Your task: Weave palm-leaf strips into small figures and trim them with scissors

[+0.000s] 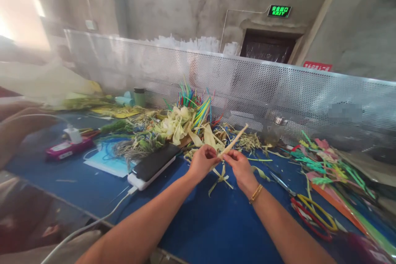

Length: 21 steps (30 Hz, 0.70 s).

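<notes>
My left hand and my right hand meet over the middle of the blue table. Both are closed, fingertips pinching a pale corn husk strip whose long end points up and to the right. Below the fingers hangs or lies a thin pale green husk piece with spread ends; whether it joins the strip I cannot tell. Just beyond my hands is a heap of pale husks. A curled husk scrap lies by my right hand.
Scissors with red and yellow handles lie at right, near colourful paper-like pieces. A black-topped power bank with a white cable sits at left, beside a purple power strip. A perforated metal panel borders the back.
</notes>
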Tool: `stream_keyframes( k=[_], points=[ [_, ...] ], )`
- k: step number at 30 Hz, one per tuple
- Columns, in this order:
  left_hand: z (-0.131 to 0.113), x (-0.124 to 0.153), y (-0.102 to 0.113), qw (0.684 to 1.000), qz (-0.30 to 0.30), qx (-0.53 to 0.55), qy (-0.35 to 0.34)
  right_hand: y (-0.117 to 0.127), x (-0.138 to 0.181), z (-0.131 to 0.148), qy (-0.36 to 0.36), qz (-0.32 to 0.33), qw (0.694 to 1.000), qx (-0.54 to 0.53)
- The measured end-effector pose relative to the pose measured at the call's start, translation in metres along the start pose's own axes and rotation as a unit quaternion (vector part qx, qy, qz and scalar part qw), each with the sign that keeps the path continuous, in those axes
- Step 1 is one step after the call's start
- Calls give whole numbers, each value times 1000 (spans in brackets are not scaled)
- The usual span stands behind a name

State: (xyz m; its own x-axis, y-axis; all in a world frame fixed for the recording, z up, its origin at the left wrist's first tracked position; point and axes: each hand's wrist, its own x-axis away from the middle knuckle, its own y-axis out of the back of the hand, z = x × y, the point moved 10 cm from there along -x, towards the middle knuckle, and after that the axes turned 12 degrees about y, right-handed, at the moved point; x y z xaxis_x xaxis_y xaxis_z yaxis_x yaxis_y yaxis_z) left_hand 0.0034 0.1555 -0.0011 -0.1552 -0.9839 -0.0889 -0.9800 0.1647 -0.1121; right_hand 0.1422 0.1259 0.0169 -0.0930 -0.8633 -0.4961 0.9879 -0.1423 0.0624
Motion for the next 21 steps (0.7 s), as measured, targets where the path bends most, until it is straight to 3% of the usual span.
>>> stream_keyframes(
  k=[3, 7, 9, 11, 15, 18, 21],
  points=[
    [-6, -1, 3, 996, -13, -83, -39, 0, 4, 9, 47, 26, 998, 31],
    [-22, 5, 10, 985, -68, -135, -78, 10, 8, 49, 215, 24, 960, 178],
    [-19, 6, 4, 993, -39, -106, -37, 9, 13, 68, 295, 31, 923, 245],
    [-12, 9, -10, 997, 28, -73, 22, 0, 19, 78, 347, 72, 889, 289],
    [-18, 15, -18, 997, 68, 1, 35, -18, 28, 79, 379, 142, 848, 341],
    [-21, 14, -10, 998, 40, 38, 21, -17, 25, 77, 357, 129, 862, 336],
    [-20, 11, -3, 1000, 9, 23, 13, -1, 17, 76, 306, 58, 901, 303]
  ],
)
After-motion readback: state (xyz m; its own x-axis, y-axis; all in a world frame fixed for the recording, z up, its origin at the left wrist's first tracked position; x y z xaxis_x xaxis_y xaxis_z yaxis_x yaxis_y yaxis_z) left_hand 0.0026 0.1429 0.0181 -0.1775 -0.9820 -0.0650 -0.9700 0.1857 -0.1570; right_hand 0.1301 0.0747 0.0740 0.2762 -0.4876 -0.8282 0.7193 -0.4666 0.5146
